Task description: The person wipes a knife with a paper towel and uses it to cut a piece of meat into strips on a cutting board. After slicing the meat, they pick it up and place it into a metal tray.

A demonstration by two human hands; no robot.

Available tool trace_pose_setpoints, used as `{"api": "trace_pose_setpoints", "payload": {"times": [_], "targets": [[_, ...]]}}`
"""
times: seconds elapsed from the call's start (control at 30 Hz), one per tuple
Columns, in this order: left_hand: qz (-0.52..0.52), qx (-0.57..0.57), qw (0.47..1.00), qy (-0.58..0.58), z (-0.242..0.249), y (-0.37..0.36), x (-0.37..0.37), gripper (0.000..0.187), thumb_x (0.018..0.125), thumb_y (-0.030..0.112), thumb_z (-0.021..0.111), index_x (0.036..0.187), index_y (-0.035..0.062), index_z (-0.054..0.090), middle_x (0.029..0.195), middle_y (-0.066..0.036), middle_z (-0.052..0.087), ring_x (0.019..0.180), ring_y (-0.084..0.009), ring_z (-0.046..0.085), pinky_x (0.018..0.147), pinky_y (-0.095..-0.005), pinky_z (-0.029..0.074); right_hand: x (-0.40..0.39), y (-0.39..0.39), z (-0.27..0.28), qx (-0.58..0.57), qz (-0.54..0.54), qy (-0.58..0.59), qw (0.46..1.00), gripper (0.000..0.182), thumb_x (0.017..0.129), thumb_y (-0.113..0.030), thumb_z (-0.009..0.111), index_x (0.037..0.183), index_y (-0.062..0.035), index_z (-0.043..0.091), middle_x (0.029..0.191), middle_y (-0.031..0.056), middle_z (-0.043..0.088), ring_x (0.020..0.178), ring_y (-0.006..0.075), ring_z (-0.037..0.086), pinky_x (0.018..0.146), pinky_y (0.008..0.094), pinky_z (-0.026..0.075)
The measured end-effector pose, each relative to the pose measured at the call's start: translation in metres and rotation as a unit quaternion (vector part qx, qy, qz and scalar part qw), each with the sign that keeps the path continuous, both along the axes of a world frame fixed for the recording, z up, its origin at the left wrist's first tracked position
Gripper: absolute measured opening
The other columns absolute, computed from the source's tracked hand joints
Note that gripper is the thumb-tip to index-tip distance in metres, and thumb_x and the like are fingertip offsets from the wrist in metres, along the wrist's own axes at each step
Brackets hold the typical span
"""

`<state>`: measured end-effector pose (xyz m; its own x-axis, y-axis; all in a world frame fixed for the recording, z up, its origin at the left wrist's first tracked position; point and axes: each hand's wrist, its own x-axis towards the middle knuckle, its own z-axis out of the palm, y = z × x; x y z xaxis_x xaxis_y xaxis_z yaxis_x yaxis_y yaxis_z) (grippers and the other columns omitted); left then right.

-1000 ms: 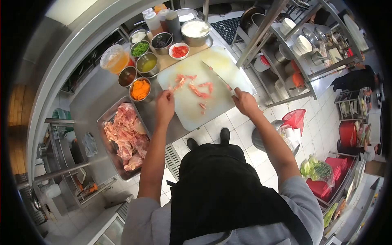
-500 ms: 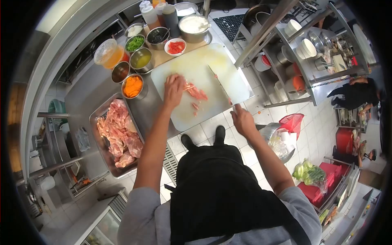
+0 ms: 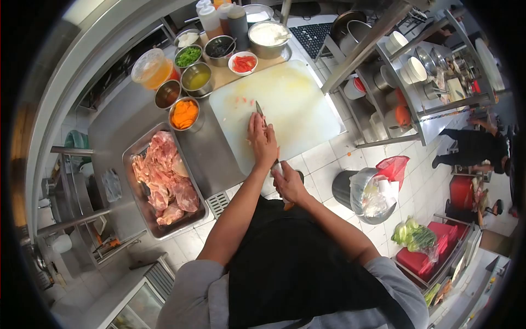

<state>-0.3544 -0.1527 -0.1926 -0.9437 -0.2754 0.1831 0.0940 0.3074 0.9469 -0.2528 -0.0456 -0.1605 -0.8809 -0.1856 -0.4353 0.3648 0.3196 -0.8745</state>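
Note:
My right hand (image 3: 290, 183) grips the handle of a kitchen knife (image 3: 258, 106) at the near edge of the white cutting board (image 3: 301, 112). The blade points away from me across the board, its middle covered by my left hand (image 3: 262, 141). Fingers of that hand are bent down over the blade and some strips of raw meat (image 3: 263, 125), which show only in part between and beside them. A few small meat scraps (image 3: 244, 101) lie on the board beyond the knife tip. To the left, a metal tray (image 3: 143, 226) holds larger raw meat pieces (image 3: 167, 175).
Behind the board stand squeeze bottles (image 3: 210, 22), a bowl of white powder (image 3: 267, 34) and bowls of red strips (image 3: 243, 63), chopped greens (image 3: 188, 56) and orange slices (image 3: 184, 114). A lined bin (image 3: 350, 192) is at right. Another person (image 3: 474, 145) stands far right.
My right hand has brought the knife leftward across the board. My left hand has moved right and nearer, onto the blade and meat strips. Small scraps now lie near the board's left side.

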Motion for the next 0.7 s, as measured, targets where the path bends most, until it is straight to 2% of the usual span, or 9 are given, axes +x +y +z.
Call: {"api": "trace_pose_setpoints", "payload": {"times": [0.03, 0.07, 0.13, 0.37, 0.4, 0.43, 0.5, 0.67, 0.7], "targets": [[0.009, 0.003, 1.000, 0.028, -0.006, -0.002, -0.002, 0.053, 0.097, 0.003, 0.055, 0.148, -0.0018, 0.041, 0.155, -0.023, 0.033, 0.124, -0.0318, 0.057, 0.099, -0.0384, 0.050, 0.000, -0.003, -0.001, -0.079, -0.023, -0.065, 0.994, 0.020, 0.103, -0.022, 0.055, 0.108, -0.0045, 0.049, 0.068, 0.0093, 0.061, 0.050, 0.0209, 0.059, 0.047, 0.0362, 0.048], [0.015, 0.002, 0.999, 0.030, -0.012, -0.006, -0.002, 0.053, 0.097, 0.003, 0.055, 0.148, -0.0018, 0.041, 0.155, -0.023, 0.033, 0.124, -0.0318, 0.057, 0.099, -0.0384, 0.050, 0.002, -0.005, 0.000, -0.079, -0.016, -0.064, 0.995, 0.020, 0.103, -0.022, 0.055, 0.108, -0.0045, 0.049, 0.068, 0.0093, 0.061, 0.050, 0.0209, 0.059, 0.047, 0.0362, 0.048], [0.028, 0.040, 0.996, 0.069, -0.015, -0.013, -0.005, 0.050, 0.096, -0.001, 0.055, 0.145, -0.0032, 0.044, 0.154, -0.021, 0.035, 0.124, -0.0316, 0.056, 0.100, -0.0385, 0.050, 0.000, -0.006, 0.007, -0.162, -0.020, -0.112, 0.980, 0.017, 0.105, -0.023, 0.054, 0.104, -0.0069, 0.049, 0.068, 0.0014, 0.056, 0.050, 0.0089, 0.052, 0.044, 0.0276, 0.043], [0.128, 0.103, 0.979, 0.122, 0.065, -0.108, 0.021, 0.051, 0.092, -0.010, 0.055, 0.143, -0.0029, 0.049, 0.150, -0.018, 0.041, 0.125, -0.0277, 0.056, 0.101, -0.0345, 0.049, -0.010, -0.072, 0.060, -0.168, 0.126, -0.045, 0.977, 0.016, 0.105, -0.021, 0.053, 0.100, -0.0056, 0.051, 0.065, 0.0028, 0.056, 0.048, 0.0097, 0.051, 0.042, 0.0274, 0.041], [0.172, -0.027, 0.959, 0.225, 0.064, -0.132, 0.022, 0.047, 0.094, -0.006, 0.054, 0.141, -0.0031, 0.051, 0.144, -0.018, 0.048, 0.124, -0.0293, 0.055, 0.102, -0.0364, 0.047, -0.013, -0.089, 0.072, -0.145, 0.153, -0.031, 0.977, 0.015, 0.104, -0.019, 0.054, 0.099, -0.0052, 0.050, 0.064, 0.0037, 0.057, 0.046, 0.0103, 0.051, 0.041, 0.0286, 0.040], [0.182, -0.030, 0.956, 0.228, 0.072, -0.154, 0.028, 0.047, 0.094, -0.006, 0.054, 0.141, -0.0031, 0.051, 0.144, -0.018, 0.048, 0.124, -0.0293, 0.055, 0.102, -0.0364, 0.047, -0.015, -0.107, 0.074, -0.146, 0.164, -0.029, 0.975, 0.015, 0.104, -0.019, 0.054, 0.099, -0.0052, 0.050, 0.064, 0.0037, 0.057, 0.046, 0.0103, 0.051, 0.041, 0.0286, 0.040], [0.317, -0.192, 0.917, 0.148, 0.086, -0.197, 0.040, 0.043, 0.096, -0.002, 0.055, 0.139, -0.0056, 0.051, 0.128, -0.016, 0.059, 0.123, -0.0287, 0.057, 0.102, -0.0368, 0.045, -0.022, -0.141, 0.073, -0.179, 0.240, -0.003, 0.954, 0.015, 0.103, -0.019, 0.055, 0.100, -0.0043, 0.051, 0.065, 0.0047, 0.058, 0.045, 0.0110, 0.051, 0.041, 0.0297, 0.041], [0.353, -0.046, 0.920, 0.164, 0.036, -0.320, 0.051, 0.037, 0.096, 0.005, 0.057, 0.131, -0.0063, 0.058, 0.124, -0.019, 0.063, 0.112, -0.0294, 0.062, 0.098, -0.0361, 0.047, -0.036, -0.198, 0.069, -0.184, 0.308, 0.009, 0.933, 0.017, 0.102, -0.021, 0.056, 0.103, -0.0039, 0.052, 0.066, 0.0048, 0.060, 0.046, 0.0117, 0.053, 0.041, 0.0303, 0.042], [0.355, -0.108, 0.919, 0.134, 0.032, -0.341, 0.058, 0.034, 0.095, 0.004, 0.056, 0.127, -0.0064, 0.060, 0.120, -0.019, 0.064, 0.107, -0.0263, 0.063, 0.095, -0.0355, 0.048, -0.038, -0.202, 0.069, -0.186, 0.299, 0.001, 0.936, 0.018, 0.102, -0.021, 0.056, 0.104, -0.0043, 0.052, 0.067, 0.0049, 0.060, 0.047, 0.0117, 0.053, 0.041, 0.0303, 0.043]]}}
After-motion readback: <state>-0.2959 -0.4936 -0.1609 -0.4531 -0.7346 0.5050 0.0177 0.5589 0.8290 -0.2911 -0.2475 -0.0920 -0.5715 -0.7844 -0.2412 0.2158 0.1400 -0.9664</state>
